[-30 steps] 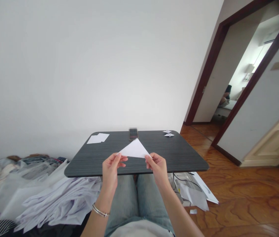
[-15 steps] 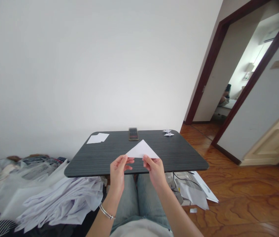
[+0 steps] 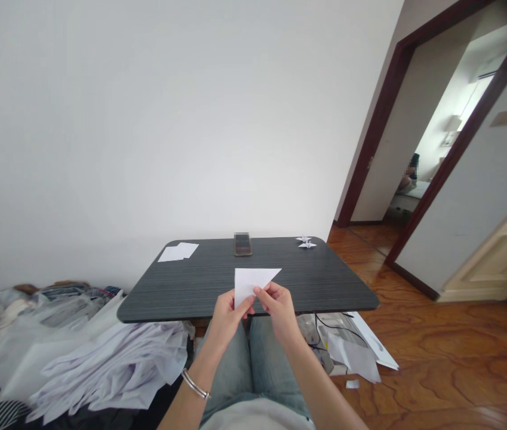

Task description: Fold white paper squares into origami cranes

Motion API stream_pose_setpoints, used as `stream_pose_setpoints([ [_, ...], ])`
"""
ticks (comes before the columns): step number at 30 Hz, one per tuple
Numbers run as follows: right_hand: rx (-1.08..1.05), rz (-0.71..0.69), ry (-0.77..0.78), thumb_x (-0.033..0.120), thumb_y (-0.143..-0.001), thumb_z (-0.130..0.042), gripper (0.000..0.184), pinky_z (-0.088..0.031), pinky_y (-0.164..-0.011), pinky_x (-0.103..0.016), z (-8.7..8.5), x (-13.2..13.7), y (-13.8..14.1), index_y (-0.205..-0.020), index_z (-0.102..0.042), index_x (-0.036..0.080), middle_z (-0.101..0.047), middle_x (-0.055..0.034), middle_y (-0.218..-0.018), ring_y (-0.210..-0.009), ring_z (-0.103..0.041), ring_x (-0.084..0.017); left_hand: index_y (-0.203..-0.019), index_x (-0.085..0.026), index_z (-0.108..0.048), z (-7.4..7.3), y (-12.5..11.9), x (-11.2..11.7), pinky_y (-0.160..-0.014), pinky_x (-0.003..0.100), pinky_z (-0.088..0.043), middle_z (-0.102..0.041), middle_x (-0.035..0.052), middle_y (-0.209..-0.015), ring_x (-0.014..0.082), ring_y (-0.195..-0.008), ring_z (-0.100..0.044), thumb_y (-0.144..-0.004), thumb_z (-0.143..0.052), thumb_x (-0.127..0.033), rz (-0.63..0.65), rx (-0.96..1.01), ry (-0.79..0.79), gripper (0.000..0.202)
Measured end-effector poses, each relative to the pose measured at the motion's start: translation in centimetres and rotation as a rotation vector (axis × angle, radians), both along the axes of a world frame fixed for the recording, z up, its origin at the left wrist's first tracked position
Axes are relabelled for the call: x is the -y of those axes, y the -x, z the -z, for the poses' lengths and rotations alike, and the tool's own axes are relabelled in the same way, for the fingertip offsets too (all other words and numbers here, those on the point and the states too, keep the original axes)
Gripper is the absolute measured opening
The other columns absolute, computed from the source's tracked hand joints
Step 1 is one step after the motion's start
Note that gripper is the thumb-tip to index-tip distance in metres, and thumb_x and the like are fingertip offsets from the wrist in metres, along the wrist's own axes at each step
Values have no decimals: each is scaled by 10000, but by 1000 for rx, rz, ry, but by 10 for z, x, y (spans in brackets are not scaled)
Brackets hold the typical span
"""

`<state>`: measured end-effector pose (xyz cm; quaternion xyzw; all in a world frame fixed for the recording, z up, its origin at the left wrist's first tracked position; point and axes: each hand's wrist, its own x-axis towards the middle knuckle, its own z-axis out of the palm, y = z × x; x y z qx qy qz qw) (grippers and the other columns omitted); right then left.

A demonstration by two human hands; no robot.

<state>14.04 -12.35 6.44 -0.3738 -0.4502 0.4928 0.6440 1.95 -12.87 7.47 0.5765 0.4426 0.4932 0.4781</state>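
A white sheet of paper [image 3: 249, 280], folded into a triangle, is held up above the near edge of the dark table [image 3: 208, 272]. Its long straight side lies at the top, with a sharp corner pointing right. My left hand [image 3: 229, 313] pinches the lower left part, thumb in front. With thumb and fingers my right hand [image 3: 277, 303] grips the slanting right edge, close to the left thumb. Two small folded paper cranes [image 3: 307, 244] stand at the table's far right corner. White paper sheets [image 3: 178, 251] lie overlapping at the far left.
A phone [image 3: 243, 245] leans at the table's back middle, near the white wall [image 3: 217, 119]. Clothes and plastic bags [image 3: 114, 364] are heaped on the left. Papers and cables [image 3: 347, 346] lie low on the right, by the wooden floor [image 3: 436, 358]. Another person [image 3: 409, 173] is beyond the doorway.
The folded paper has been turned, so its point no longer faces away and a long edge is on top. My hands have come closer together; the left moved right.
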Motion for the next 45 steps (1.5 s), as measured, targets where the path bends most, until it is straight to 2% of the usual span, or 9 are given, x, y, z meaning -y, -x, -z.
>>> stream_pose_setpoints([
  [8, -16, 25, -17, 426, -667, -693, 370, -157, -426, -231, 1, -2, -4, -509, -470, 177, -364, 73, -413, -412, -249, -63, -619, -136, -602, -1, 2, 4, -471, 220, -337, -597, 6, -496, 115, -450, -487, -691, -662, -379, -21, -14, -34, 261],
  [16, -93, 73, -58, 388, -680, -701, 353, -122, -430, -248, -1, -11, -22, -521, -457, 188, -341, 84, -390, -399, -226, -65, -623, -135, -600, 1, 5, 8, -474, 224, -368, -606, 19, -485, 124, -448, -507, -689, -654, -354, 34, 1, -10, 234],
  [25, -141, 86, -39, 390, -649, -715, 339, -110, -432, -262, -6, -12, -28, -532, -464, 194, -334, 81, -402, -400, -220, -69, -620, -140, -607, 2, 7, 7, -493, 229, -387, -623, 28, -504, 133, -465, -526, -701, -647, -365, 74, -20, -16, 243],
  [29, -160, 96, -41, 379, -648, -719, 336, -111, -429, -262, -7, -12, -28, -531, -464, 193, -348, 79, -405, -397, -224, -68, -620, -141, -605, 4, 7, 6, -497, 231, -388, -627, 27, -506, 132, -464, -526, -703, -646, -363, 78, -18, -14, 241],
  [35, -160, 76, -38, 457, -761, -606, 387, -131, -414, -242, -2, -10, -22, -532, -457, 183, -380, 62, -437, -403, -255, -67, -607, -142, -598, 3, 5, 4, -486, 227, -374, -625, 27, -509, 127, -466, -520, -708, -643, -351, 44, -28, -17, 236],
  [39, -83, -35, -14, 416, -674, -697, 328, -139, -408, -221, 3, -5, -15, -590, -479, 186, -356, 89, -425, -391, -235, -58, -604, -143, -603, 0, 2, 3, -462, 226, -357, -615, 19, -496, 123, -449, -509, -681, -659, -343, 7, -3, 10, 222],
  [45, -30, -21, -24, 393, -668, -698, 325, -179, -416, -219, 5, -1, -4, -551, -487, 175, -384, 79, -427, -402, -271, -57, -682, -117, -643, 4, 2, -1, -423, 205, -319, -653, 38, -561, 112, -462, -511, -681, -669, -352, -18, 24, 45, 236],
])
